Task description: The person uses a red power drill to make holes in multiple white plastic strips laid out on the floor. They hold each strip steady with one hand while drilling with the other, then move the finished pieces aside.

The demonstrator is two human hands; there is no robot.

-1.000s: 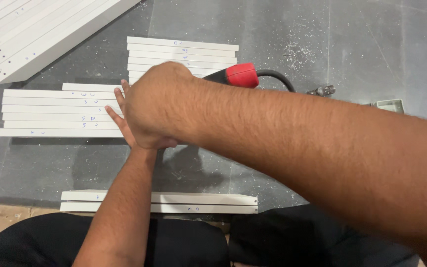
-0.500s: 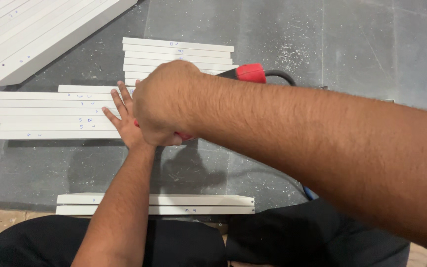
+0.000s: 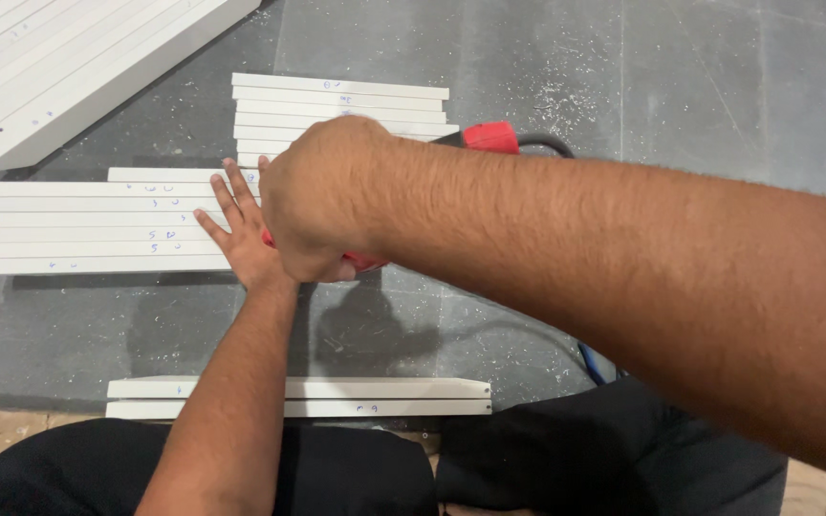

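Note:
My right hand [image 3: 322, 196] is closed around a red power tool [image 3: 489, 137], whose red body shows behind my wrist and under my palm. Its black cord [image 3: 552, 143] runs off to the right. My left hand [image 3: 241, 234] lies flat with spread fingers on the right end of a row of white strips [image 3: 97, 225] on the grey floor. The right hand sits over the left hand's thumb side and hides the tool's working end.
A second group of white strips [image 3: 336, 110] lies behind the hands. Long white strips [image 3: 59, 67] are stacked at the top left. Two strips [image 3: 356, 397] lie near my knees. Dust speckles the grey floor [image 3: 700, 86].
My right hand and the red tool have shifted slightly left and toward me over the strips. My left hand stays flat on the same strips.

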